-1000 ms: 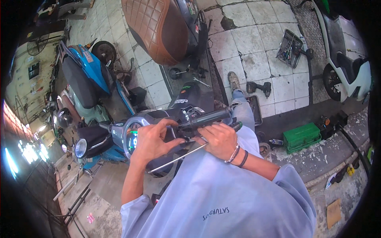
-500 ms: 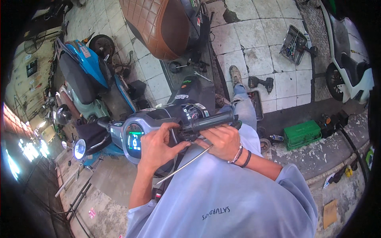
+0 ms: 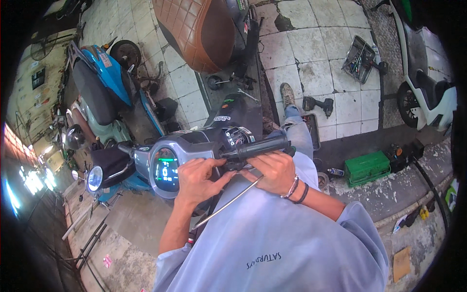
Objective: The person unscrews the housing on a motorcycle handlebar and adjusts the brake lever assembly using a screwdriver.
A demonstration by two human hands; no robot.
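One thin metal rod (image 3: 228, 202) is gripped by the right hand (image 3: 274, 170), under the black handlebar grip (image 3: 260, 146).
At the grip's left end, a dark part (image 3: 230, 165) is touched by the left hand (image 3: 197, 181); whether it is pinched cannot be told.

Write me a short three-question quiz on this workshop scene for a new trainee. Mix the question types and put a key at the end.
1. Multiple choice: which hand grips the tool with the slim metal shaft? A) left; B) right; C) neither.
2. True or false: the round display on the scooter being handled is lit.
3. Fill in the blank: the toolbox on the right side of the view is coloured ____.

Key:
1. B: the shaft sticks out from the right hand.
2. True: bright markings show on it.
3. Green.
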